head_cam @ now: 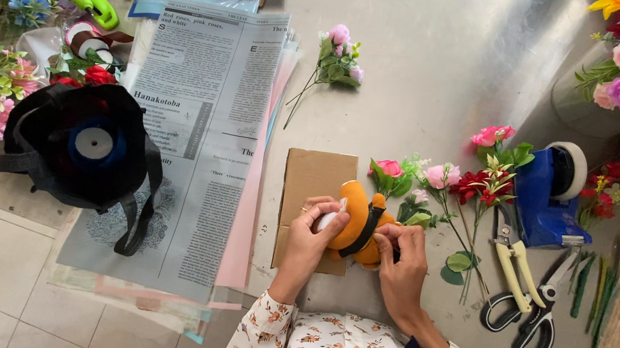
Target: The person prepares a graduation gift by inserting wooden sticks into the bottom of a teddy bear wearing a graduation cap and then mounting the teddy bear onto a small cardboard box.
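Two hands are closed on an orange toy (pixel 358 226) over a cardboard sheet (pixel 311 178): left hand (pixel 310 241) at nine o'clock, right hand (pixel 399 263) at four. Loose flowers (pixel 463 180) lie at two o'clock, scissors (pixel 531 313) at three, printed paper (pixel 196 141) at nine.

Orange plush toy (pixel 358 224), black band; blue tape dispenser (pixel 542 199); floral sleeves (pixel 278 333).

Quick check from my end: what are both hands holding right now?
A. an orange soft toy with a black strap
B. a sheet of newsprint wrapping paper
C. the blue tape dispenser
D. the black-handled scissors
A: the left hand and right hand both grip the orange soft toy over the cardboard piece; the scissors and tape dispenser lie untouched to the right.
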